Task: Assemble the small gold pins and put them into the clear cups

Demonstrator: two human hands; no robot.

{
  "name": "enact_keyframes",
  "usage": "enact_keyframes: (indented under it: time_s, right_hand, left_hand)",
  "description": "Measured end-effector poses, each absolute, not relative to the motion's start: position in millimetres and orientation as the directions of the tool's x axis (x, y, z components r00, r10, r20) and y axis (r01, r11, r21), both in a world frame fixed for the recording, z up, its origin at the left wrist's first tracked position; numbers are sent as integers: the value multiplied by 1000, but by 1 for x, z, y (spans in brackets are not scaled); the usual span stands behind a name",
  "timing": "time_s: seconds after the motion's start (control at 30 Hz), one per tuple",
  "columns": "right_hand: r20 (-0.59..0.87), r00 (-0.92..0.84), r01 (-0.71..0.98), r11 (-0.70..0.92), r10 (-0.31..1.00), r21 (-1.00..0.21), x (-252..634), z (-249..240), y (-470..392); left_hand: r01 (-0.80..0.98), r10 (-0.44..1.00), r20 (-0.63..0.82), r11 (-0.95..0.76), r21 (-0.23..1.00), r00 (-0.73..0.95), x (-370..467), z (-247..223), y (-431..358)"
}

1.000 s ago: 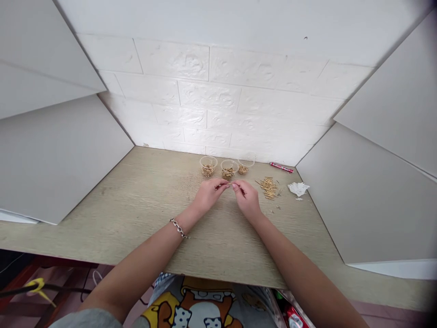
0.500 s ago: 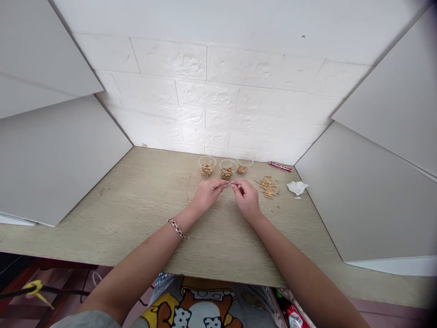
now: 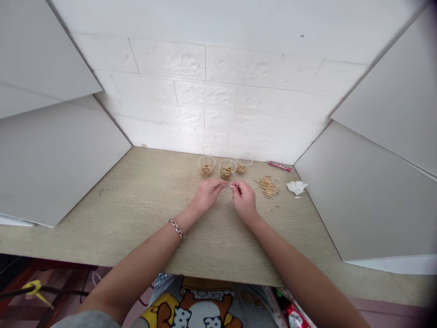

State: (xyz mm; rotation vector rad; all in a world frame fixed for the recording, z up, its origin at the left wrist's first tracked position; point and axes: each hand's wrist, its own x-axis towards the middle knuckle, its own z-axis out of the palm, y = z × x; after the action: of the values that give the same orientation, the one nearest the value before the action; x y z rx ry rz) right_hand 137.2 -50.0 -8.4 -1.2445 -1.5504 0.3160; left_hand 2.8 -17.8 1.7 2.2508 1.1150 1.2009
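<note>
My left hand (image 3: 206, 193) and my right hand (image 3: 244, 198) meet fingertip to fingertip above the middle of the table. Both pinch a small metal pin (image 3: 228, 184), thin and pale gold, mostly hidden by the fingers. Just beyond them stand three clear plastic cups: the left cup (image 3: 206, 166), the middle cup (image 3: 227, 169) and the right cup (image 3: 243, 165), each with small gold-coloured pieces inside. To the right of my right hand lies a loose pile of slim gold metal pins (image 3: 267, 187). Tiny gold bits (image 3: 187, 183) are scattered to the left of my left hand.
A crumpled white tissue (image 3: 296, 187) and a red tube-shaped packet (image 3: 280, 166) lie on the right of the wooden table (image 3: 136, 205). Grey panels flank both sides, the left panel (image 3: 61, 159) and the right panel (image 3: 368, 191). A white brick-patterned wall (image 3: 205, 95) closes the back.
My right hand has shifted very slightly left and its fingers have curled a little more around the pinched pin. My left hand looks the same.
</note>
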Motion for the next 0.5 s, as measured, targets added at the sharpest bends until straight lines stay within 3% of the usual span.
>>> enact_keyframes:
  time_s: [0.5]
  right_hand:
    - [617, 106, 606, 441, 780, -662, 134, -6, -51]
  left_hand:
    - [502, 766, 552, -637, 585, 330, 3, 3, -17]
